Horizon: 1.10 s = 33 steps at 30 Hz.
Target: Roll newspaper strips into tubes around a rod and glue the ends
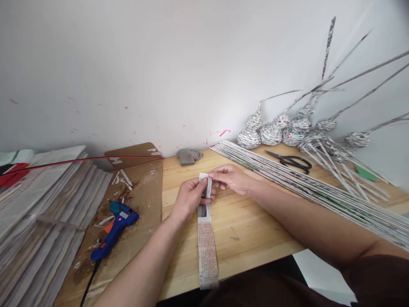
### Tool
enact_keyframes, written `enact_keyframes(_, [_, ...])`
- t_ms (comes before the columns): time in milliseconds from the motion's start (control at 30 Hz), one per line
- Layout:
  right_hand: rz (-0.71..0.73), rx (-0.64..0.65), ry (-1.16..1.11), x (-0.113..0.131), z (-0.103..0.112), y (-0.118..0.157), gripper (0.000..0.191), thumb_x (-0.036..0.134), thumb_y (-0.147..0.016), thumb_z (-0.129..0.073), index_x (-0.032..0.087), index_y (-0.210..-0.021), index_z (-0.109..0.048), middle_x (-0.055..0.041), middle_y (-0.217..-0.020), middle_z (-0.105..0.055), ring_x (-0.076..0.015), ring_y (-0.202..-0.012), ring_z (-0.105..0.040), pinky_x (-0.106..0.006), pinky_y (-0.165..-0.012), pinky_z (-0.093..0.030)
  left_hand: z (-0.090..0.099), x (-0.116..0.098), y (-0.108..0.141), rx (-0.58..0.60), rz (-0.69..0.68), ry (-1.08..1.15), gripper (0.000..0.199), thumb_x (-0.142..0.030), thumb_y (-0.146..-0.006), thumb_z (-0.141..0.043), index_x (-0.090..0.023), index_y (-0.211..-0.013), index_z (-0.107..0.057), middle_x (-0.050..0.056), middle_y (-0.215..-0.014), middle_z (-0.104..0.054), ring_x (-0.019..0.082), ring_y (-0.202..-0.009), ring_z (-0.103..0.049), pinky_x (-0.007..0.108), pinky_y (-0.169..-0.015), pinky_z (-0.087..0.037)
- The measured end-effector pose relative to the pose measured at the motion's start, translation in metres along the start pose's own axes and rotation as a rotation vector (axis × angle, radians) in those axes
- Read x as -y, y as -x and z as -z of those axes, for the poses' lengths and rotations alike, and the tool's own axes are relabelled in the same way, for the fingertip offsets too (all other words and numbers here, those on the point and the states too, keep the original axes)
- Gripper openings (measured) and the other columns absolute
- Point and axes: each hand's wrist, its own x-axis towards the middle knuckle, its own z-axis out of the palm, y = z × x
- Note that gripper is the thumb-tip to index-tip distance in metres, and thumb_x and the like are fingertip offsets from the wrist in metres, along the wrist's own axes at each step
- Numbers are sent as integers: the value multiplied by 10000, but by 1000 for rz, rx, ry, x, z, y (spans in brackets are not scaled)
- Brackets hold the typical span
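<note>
A long narrow newspaper strip [207, 251] runs from my hands toward the table's front edge, its lower end reaching over that edge. My left hand [191, 195] is closed on the strip near its upper end, the thumb on top and the fingers behind. At the strip's top right corner, my right hand [230, 179] pinches the paper between thumb and fingertips. Both hands are close together above the wooden table [249, 238].
Left are stacked newspapers [47, 204] and a blue glue gun [116, 230] on stained cardboard [147, 204]. A grey cloth [188, 156] lies behind my hands. Rolled paper rods [287, 183], black scissors [292, 161] and woven paper gourds [271, 134] are at right.
</note>
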Motion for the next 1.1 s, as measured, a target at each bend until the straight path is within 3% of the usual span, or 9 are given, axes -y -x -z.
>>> enact_keyframes(333, [18,-81,33,2,-5,2,306,402,-687,-733,100,-719,-696,-19,-581,-578,-75,-519,-460,-189,-409,-281,-2,1,3,-17,-33,-90,363,-456,-773,-619,-116,-892,-658,97,-768,-706,154,-632,-661,254,-566,-533])
enact_keyframes(800, [100,-210,162,-4,-8,1,382,487,-687,-717,137,-615,-581,25,-512,-508,-61,-444,-400,-201,-392,-266,-5,1,3,40,3,-9,332,-430,-771,-625,-117,-878,-654,88,-756,-702,164,-680,-665,260,-606,-534])
enact_keyframes(1000, [27,-99,88,3,0,1,388,488,-728,-682,124,-860,-697,-21,-683,-597,-83,-548,-497,-189,-398,-294,0,-3,2,-50,23,32,326,-427,-744,-653,-125,-868,-656,85,-742,-701,162,-660,-665,263,-609,-541])
enact_keyframes(1100, [62,7,114,4,-2,3,340,449,-738,-684,114,-795,-688,-13,-626,-585,-77,-527,-474,-191,-408,-288,0,-3,2,-18,27,11,338,-435,-745,-649,-118,-861,-670,96,-757,-702,161,-673,-665,257,-608,-538])
